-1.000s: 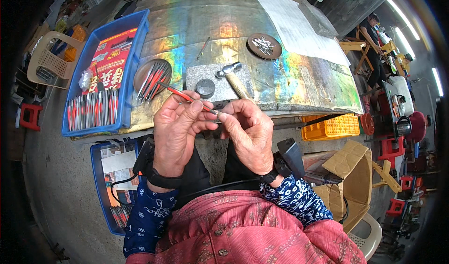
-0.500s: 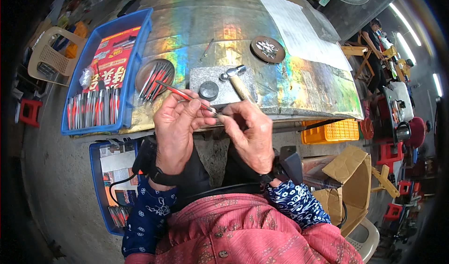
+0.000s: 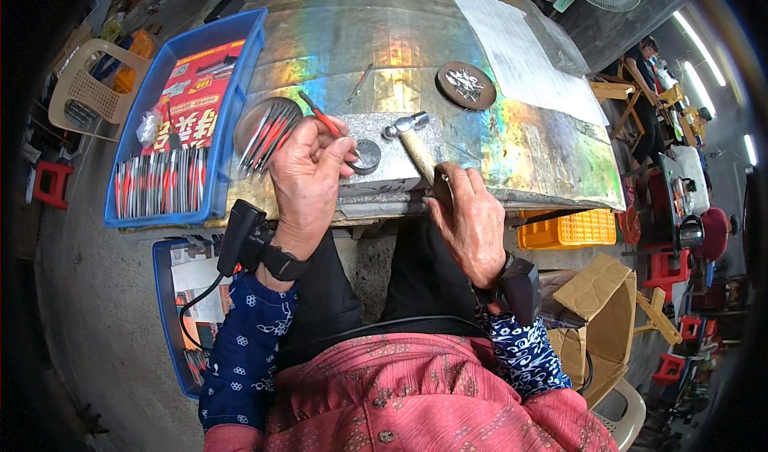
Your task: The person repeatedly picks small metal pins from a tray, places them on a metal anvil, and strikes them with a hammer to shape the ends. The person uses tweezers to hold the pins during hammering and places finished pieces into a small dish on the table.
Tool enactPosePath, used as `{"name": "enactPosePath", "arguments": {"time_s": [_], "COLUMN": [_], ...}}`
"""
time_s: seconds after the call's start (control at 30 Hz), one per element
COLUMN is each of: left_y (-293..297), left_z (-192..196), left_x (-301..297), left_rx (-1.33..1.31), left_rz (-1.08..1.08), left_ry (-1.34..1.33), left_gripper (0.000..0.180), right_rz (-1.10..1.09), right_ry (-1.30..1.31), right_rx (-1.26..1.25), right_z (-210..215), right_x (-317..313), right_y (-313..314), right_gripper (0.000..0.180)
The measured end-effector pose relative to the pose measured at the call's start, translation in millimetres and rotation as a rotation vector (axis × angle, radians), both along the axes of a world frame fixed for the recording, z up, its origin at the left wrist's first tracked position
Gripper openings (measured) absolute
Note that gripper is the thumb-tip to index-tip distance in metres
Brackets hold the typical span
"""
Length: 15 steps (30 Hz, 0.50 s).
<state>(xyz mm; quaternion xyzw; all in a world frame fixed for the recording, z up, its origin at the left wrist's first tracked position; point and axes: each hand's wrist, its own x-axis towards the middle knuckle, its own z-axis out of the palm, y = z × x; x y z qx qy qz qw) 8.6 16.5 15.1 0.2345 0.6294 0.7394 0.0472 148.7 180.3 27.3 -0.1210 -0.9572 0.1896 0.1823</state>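
The scene is filled by one counter [image 3: 320, 44], covered with a stained, shiny sheet. On its left, one blue tray [image 3: 226, 164] is packed with slender red, black and silver tools, too overlapped to be counted. One grey block [image 3: 398, 168] is set at the near edge.

Two hands are seen. By the right hand [image 3: 470, 220], the handle end of one hammer [image 3: 415, 145] is met with curled fingers; whether they are closed on it cannot be told. The hammer's head is rested on the block. Two round dishes are counted: the left dish [image 3: 250, 120] is heaped with overlapping slender tools, the right dish [image 3: 446, 82] with small silver pieces [image 3: 466, 86].

One slim red tool [image 3: 322, 118] with a dark, tapered upper end is pinched between the left hand's [image 3: 308, 184] fingers, tilted above the block's left side; its lower end is hidden. Beside it, one black disc [image 3: 367, 157] is seen on the block.
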Motion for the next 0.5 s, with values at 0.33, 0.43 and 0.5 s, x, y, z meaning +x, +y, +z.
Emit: {"name": "enactPosePath", "arguments": {"time_s": [0.33,0.43,0.5], "left_y": [1.7,1.5,2.6], "left_z": [-1.2,-0.5,0.4], "left_x": [0.2,1.0,1.4], "left_rx": [-0.078,-0.071,-0.08], "left_rz": [0.032,0.029,0.034], "left_ry": [0.018,0.017,0.002], "left_gripper": [0.011,0.01,0.009], "right_rz": [0.001,0.004,0.009], "right_ry": [0.0,0.001,0.008], "right_rx": [-0.028,-0.033,-0.038], "right_z": [-2.3,-2.3,-2.3], "right_x": [-2.6,-3.1,-3.1], "right_y": [-0.1,0.0,0.5], "right_gripper": [0.047,0.047,0.048]}}
